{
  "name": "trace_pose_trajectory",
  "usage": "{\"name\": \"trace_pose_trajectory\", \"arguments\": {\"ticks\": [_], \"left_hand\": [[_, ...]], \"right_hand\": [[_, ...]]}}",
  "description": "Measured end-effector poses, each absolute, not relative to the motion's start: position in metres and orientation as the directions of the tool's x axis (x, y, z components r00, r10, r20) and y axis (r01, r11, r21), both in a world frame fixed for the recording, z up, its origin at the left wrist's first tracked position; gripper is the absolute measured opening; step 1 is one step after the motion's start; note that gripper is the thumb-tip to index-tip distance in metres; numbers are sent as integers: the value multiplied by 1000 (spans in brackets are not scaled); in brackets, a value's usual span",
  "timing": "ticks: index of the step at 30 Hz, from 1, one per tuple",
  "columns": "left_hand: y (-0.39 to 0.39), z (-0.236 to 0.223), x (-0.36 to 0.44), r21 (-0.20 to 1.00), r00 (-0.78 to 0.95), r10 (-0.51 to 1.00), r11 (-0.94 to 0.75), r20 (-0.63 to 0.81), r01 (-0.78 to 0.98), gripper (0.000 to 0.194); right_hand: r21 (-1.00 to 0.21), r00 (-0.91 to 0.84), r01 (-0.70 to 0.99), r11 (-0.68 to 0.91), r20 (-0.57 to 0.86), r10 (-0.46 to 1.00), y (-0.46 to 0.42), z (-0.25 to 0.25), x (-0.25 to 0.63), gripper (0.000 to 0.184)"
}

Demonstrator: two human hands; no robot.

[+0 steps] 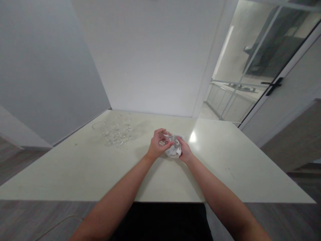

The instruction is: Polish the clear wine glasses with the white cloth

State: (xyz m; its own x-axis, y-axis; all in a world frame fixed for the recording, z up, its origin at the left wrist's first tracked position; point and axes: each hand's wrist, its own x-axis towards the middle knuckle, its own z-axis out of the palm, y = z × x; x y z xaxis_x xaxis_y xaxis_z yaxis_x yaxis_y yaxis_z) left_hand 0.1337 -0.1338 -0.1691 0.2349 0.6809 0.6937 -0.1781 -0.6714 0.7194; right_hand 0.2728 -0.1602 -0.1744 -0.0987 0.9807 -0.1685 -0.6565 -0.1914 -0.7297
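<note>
Above the middle of the table, my left hand (pixel 155 144) is closed around a clear drinking glass (pixel 165 141), fingers curled over its side. My right hand (pixel 185 150) grips a crumpled white cloth (pixel 173 153), which is bunched against the glass's right end. Part of the glass is hidden by the cloth and fingers, so its full shape cannot be made out. Farther left, a group of several clear glasses (pixel 116 132) stands close together on the table, apart from both hands.
The pale, glossy table (pixel 87 177) meets a white wall (pixel 155 67) at the back. A wider clear glass bowl (pixel 99 126) is at the left of the group. To the right, a glazed door with a black handle (pixel 274 85) shows a kitchen counter behind it.
</note>
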Motion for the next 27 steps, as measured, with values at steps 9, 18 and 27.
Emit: {"name": "trace_pose_trajectory", "arguments": {"ticks": [9, 18, 27], "left_hand": [[-134, -168, 127, 552, 285, 580, -814, 763, 178, 67], [-124, -126, 127, 627, -204, 600, -770, 774, 113, 65], [-94, -110, 240, 804, 376, 808, -553, 454, 218, 56]], "right_hand": [[-925, 157, -276, 261, 225, 962, -143, -191, 279, 30], [-891, 41, 411, 193, 230, 972, -149, -198, 280, 32], [-662, -210, 690, 293, 204, 956, -159, -194, 276, 22]]}}
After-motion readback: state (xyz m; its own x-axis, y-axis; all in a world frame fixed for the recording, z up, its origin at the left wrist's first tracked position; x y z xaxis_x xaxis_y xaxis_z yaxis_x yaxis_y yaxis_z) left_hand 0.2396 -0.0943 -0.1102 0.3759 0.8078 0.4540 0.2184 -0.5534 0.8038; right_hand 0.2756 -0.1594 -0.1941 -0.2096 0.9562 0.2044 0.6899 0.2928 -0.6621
